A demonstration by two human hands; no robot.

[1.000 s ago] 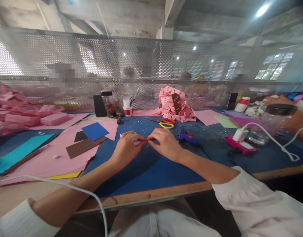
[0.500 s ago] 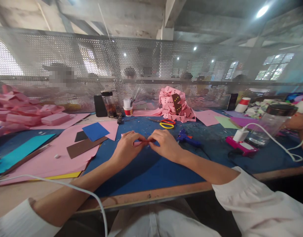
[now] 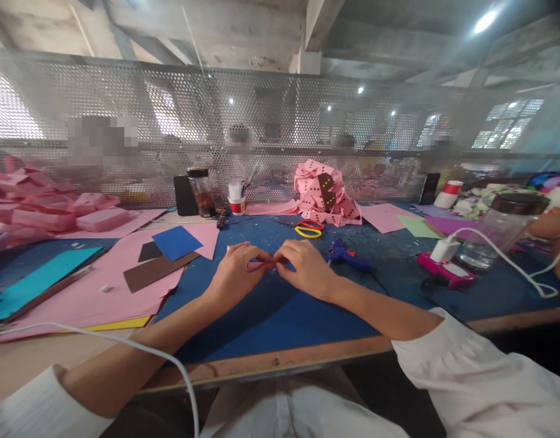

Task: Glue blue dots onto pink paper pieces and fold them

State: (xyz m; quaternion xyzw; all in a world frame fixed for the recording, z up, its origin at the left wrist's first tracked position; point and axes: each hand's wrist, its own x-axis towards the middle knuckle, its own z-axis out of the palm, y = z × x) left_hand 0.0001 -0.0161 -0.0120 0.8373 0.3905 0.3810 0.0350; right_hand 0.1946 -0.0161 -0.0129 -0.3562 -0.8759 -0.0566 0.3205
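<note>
My left hand (image 3: 234, 274) is closed over a small piece of pink paper (image 3: 256, 266), mostly hidden by the fingers. My right hand (image 3: 307, 269) pinches with thumb and forefinger, its fingertips meeting those of my left hand at the paper's right end. What lies between the right fingertips is too small to make out. Both hands are just above the blue tabletop (image 3: 280, 328). Beyond my right hand lie red-and-yellow-handled scissors (image 3: 308, 229), with a blue glue gun (image 3: 348, 257) just to its right.
Pink sheets (image 3: 101, 310) with blue, brown and black cards lie left, near a pink paper heap (image 3: 42, 207). Dotted pink pieces (image 3: 314, 188) are piled at the back. Right are a pink power strip (image 3: 447, 271), a clear jar (image 3: 494, 237) and another person's arm (image 3: 551, 225). A white cable (image 3: 170, 359) crosses my left forearm.
My hands stay almost still, fingertips together at the pink paper. At the far right, the other person's arm has shifted slightly.
</note>
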